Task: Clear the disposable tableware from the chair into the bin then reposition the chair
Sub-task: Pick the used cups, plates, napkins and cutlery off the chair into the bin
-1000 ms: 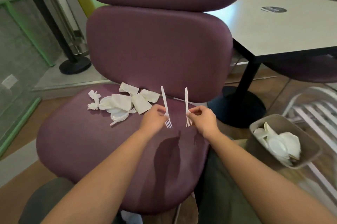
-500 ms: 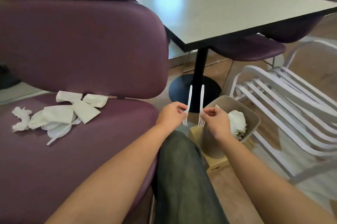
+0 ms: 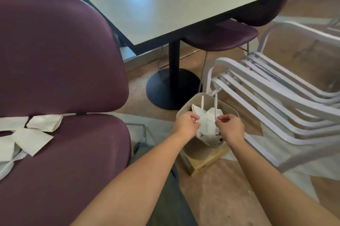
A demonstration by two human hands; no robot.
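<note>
My left hand (image 3: 185, 124) pinches a white plastic fork (image 3: 202, 103) and my right hand (image 3: 230, 126) pinches a second white fork (image 3: 215, 104), both upright with tines down. Both forks hang directly over the beige bin (image 3: 185, 109), which holds white disposable plates (image 3: 207, 121). The purple chair (image 3: 73, 152) fills the left side. On its seat lie white napkins (image 3: 35, 140) and more white plastic tableware (image 3: 5, 168) at the left edge, partly cut off.
A grey square table (image 3: 184, 5) on a black pedestal base (image 3: 171, 88) stands behind the bin. White slatted chairs (image 3: 276, 100) lie stacked at the right. Another purple seat (image 3: 220, 36) is tucked under the table. The bin rests on a wooden box (image 3: 204, 159).
Both hands carried the forks from above the chair seat rightward to above the bin. My view turned right, so the chair now sits at the left.
</note>
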